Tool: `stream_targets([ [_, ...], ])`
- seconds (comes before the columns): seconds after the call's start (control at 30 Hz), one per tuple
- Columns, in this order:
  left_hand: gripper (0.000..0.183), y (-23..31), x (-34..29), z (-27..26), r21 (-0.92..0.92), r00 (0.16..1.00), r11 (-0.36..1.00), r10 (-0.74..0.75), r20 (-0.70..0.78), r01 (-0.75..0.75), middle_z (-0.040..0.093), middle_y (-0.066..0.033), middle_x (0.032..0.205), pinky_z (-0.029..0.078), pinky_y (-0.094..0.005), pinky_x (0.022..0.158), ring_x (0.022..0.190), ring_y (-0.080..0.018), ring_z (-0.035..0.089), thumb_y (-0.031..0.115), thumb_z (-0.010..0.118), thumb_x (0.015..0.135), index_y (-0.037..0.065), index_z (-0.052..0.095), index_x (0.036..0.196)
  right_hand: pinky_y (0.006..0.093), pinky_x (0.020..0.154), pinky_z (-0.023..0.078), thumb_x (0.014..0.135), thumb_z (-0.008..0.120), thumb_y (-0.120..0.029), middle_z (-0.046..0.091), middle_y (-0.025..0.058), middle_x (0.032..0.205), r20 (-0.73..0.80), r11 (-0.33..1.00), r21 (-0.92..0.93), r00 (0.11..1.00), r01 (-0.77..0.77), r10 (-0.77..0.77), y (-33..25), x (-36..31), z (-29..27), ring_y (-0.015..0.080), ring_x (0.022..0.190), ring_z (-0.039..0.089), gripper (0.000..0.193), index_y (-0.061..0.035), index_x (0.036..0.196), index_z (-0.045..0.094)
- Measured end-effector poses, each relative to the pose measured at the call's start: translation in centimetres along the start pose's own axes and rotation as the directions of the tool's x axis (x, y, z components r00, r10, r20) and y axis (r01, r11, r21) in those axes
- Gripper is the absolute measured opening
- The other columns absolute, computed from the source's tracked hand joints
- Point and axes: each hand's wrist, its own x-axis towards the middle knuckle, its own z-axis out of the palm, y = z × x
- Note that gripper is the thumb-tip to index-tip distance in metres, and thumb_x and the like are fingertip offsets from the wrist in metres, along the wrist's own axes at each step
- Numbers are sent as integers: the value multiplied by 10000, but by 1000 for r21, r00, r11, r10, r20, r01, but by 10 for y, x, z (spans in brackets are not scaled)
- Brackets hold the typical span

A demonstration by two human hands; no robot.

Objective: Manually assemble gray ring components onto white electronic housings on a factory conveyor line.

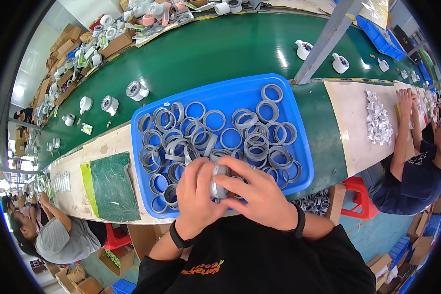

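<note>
Left hand (197,197) and right hand (260,196) pinch round grey part (219,183) between them; blue tray (230,89) below, loose rings (211,145) just beyond. Probably light, stiff; hold by its rim.

This looks like a factory assembly line: a long green conveyor belt (206,49) carries spaced-out white round-headed units (110,104). Co-workers (68,240) sit along the near side on red stools (365,203). Parts are in bulk — gray rings (202,137) fill a blue plastic tray (223,90), and cardboard boxes (117,43) line the belt's far edge.
</note>
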Motion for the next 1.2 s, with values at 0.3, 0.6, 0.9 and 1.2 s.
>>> stream_targets([
  [0.3, 634, 14, -9, 1, -49, 958, 961, 276, 76, -272, 528, -169, 1106, 346, -461, 823, 1086, -349, 481, 105, 745, 488, -5, 547, 1080, 309, 872, 438, 875, 411, -166, 587, 136, 1079, 363, 744, 562, 916, -360, 169, 28, 12, 6, 226, 981, 577, 380, 40, 1179, 510],
  [0.6, 686, -5, 53, -53, 70, 978, 984, 152, 146, -163, 507, -125, 1024, 394, -450, 841, 999, -320, 507, 296, 852, 521, 46, 583, 1099, 336, 898, 428, 938, 463, -221, 592, 110, 1075, -219, 783, 620, 948, -49, 232, 32, 14, -6, 194, 990, 576, 389, -15, 1268, 441],
  [0.9, 574, -168, 206, -15, 236, 989, 963, -142, 42, 128, 624, -222, 985, 492, -383, 792, 898, -356, 620, 295, 790, 650, -54, 570, 1048, 288, 789, 479, 848, 607, -44, 603, 61, 964, -107, 815, 471, 895, -337, 432, 59, -10, -39, 125, 900, 578, 338, -25, 1176, 525],
  [1.2, 703, -241, 183, 14, 389, 929, 875, -355, 109, 289, 554, -310, 1160, 463, -440, 883, 1050, -425, 575, 308, 786, 693, -39, 418, 1183, 401, 832, 468, 716, 709, -71, 591, 129, 1060, -78, 852, -458, 966, -254, 246, 84, -14, -28, 317, 1012, 565, 436, -37, 1123, 557],
])
